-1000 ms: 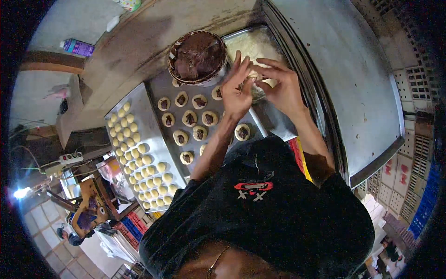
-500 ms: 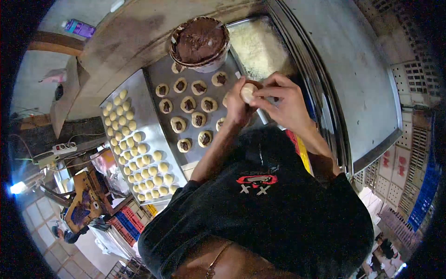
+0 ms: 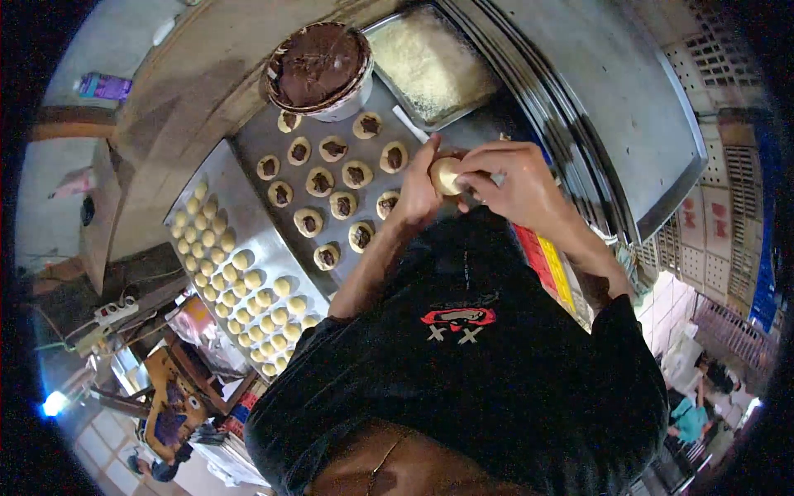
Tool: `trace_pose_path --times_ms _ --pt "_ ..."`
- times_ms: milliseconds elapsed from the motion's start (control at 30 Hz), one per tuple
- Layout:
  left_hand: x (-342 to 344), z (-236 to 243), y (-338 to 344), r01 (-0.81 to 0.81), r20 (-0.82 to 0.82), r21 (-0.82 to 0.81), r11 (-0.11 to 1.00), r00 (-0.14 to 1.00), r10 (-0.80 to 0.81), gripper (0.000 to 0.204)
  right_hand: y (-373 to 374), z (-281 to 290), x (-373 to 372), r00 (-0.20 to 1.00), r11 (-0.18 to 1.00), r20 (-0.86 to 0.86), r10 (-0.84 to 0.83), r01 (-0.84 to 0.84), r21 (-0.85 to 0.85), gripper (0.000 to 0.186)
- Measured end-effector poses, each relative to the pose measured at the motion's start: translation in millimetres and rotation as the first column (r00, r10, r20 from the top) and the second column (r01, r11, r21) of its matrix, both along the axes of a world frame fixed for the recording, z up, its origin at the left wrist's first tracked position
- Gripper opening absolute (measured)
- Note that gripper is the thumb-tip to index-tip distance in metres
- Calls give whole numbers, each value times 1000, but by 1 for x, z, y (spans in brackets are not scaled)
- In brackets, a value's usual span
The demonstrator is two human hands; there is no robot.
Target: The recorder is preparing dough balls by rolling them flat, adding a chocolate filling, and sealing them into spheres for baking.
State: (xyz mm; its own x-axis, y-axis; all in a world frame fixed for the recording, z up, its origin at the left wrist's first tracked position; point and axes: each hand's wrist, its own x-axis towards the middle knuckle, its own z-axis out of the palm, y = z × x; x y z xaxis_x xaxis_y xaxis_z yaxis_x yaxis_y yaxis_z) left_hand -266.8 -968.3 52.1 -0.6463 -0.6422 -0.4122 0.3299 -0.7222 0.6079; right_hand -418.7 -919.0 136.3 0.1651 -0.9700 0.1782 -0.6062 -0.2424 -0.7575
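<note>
A pale dough piece [image 3: 447, 176] is cupped in my left hand [image 3: 419, 183], its smooth rounded side showing. My right hand [image 3: 514, 178] pinches the dough's edge with thumb and fingers from the other side. Both hands are above the near right part of a dark metal tray [image 3: 263, 219]. Flattened dough rounds, each with a dab of dark brown filling, lie on that tray, such as one dough round [image 3: 341, 204]. A tub of dark brown filling [image 3: 318, 70] stands at the tray's far edge. Any filling inside the held dough is hidden.
On the left, a shiny tray [image 3: 236, 183] bears many small dough balls [image 3: 279, 316]. A tray of pale crumbs [image 3: 434, 66] sits at the far right, with a white-handled tool [image 3: 409, 121] beside it. Stacked metal trays [image 3: 628, 107] rise on the right. Plastic crates [image 3: 546, 256] stand nearby.
The view has shifted, so the trays and tub appear farther left and the crumb tray shows more fully. My fingers have changed position on the dough, which remains between both hands.
</note>
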Motion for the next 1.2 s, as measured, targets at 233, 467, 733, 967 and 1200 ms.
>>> trace_pose_path --times_ms 233,467,733,967,1200 --pt "5 -1 17 5 84 -32 999 996 -2 39 25 2 10 997 991 -12 -81 79 -111 19" --pt "-11 -2 20 118 198 -417 901 979 -36 44 41 7 1 987 982 47 -154 158 -100 19" --pt "-47 58 21 502 -89 -156 851 851 -518 66 72 5 -58 808 846 259 -528 476 239 12" --pt "-111 81 47 622 93 -341 705 769 -633 66 116 25 -91 655 744 367 -660 635 206 56" --pt "-144 82 42 605 155 -551 574 751 -642 63 134 31 -172 456 456 104 -884 890 -19 47"
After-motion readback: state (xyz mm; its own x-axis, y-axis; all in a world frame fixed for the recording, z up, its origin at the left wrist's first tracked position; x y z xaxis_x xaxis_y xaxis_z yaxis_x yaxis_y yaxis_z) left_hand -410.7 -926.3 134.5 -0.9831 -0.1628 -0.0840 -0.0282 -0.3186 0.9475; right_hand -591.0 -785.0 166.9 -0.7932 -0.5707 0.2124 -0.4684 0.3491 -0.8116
